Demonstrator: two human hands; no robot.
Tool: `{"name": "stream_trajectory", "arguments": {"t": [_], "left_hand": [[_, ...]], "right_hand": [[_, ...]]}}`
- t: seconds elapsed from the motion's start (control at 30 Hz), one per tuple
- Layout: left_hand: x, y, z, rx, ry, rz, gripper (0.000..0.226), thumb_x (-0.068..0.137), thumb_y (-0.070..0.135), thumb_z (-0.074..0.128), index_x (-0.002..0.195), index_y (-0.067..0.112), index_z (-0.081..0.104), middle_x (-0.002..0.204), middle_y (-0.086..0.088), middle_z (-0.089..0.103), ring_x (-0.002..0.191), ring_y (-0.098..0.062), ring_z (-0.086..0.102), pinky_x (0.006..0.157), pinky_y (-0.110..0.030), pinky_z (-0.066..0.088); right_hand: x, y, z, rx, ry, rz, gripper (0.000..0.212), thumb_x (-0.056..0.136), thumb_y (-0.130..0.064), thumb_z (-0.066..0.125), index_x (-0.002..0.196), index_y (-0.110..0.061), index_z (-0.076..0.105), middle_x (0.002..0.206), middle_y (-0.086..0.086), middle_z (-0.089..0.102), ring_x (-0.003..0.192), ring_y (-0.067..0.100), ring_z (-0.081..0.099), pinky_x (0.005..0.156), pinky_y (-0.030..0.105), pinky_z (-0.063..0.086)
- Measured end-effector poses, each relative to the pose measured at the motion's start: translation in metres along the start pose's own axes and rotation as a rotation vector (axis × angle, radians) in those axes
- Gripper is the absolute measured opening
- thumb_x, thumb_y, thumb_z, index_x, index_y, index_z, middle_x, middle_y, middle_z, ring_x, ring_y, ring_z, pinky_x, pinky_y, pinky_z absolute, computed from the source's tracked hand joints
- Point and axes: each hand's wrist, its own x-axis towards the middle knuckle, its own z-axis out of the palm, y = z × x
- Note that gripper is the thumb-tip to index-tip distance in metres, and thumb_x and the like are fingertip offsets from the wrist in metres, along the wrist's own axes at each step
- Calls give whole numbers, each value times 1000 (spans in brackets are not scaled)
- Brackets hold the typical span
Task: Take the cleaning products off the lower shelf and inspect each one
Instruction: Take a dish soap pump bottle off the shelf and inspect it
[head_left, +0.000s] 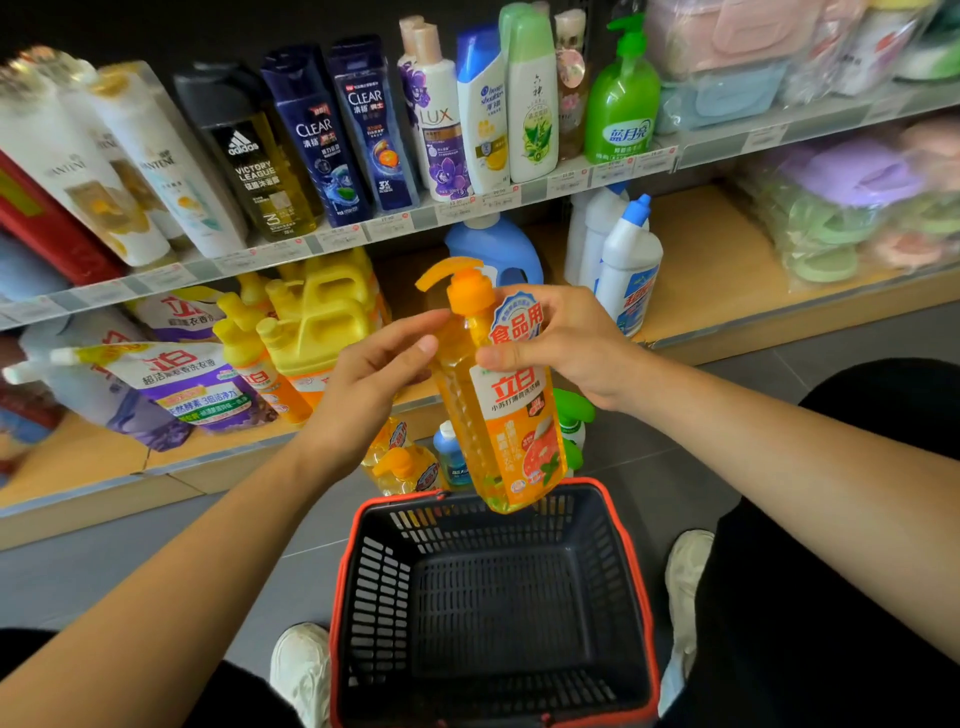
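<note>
Shelving (701, 260) of shampoos and detergents fills the wall. Below, a red-rimmed black basket (597, 597) stands on the floor. Over it hangs an orange dish-soap pump bottle (498, 415), its neck pinched by the left hand (363, 384) and the right hand (576, 343), with fingers curled round it.

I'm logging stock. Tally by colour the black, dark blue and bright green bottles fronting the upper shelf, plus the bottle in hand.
Black adidas bottle: 1
Dark blue CLEAR bottles: 2
Bright green pump bottle: 1
Orange pump bottle, held by left hand and right hand: 1
Total: 5
</note>
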Motion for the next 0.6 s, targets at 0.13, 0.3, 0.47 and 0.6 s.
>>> {"name": "stream_trajectory", "arguments": {"t": [0.13,0.3,0.47,0.6], "left_hand": [[3,9,6,-129,-90,48,35,97,36,57,131,32,64,134,0,66,126,-20,61,102,-34,52],[8,19,4,-239,-132,46,36,91,29,67,126,24,68,126,-10,69,120,-29,64,98,-41,55],[6,21,10,-327,-19,38,38,77,24,80,115,16,73,110,-10,76,104,-26,72,87,-39,60],[3,19,19,-359,146,46,38,76,18,79,113,15,73,100,-8,79,94,-23,76,76,-31,60]], "right_hand": [[0,-2,-3,-6,-87,26,67,64,-15,92,125,-8,67,113,16,74,109,30,70,99,50,55],[-1,-2,2,90,-241,110,88,56,-25,95,130,5,58,120,24,67,111,36,65,107,55,47],[-4,-1,12,110,-249,101,104,48,-37,98,126,15,54,120,32,63,109,37,63,106,52,47],[-6,4,16,18,-134,83,72,61,-17,93,121,8,62,116,26,70,110,38,68,101,53,53]]}}
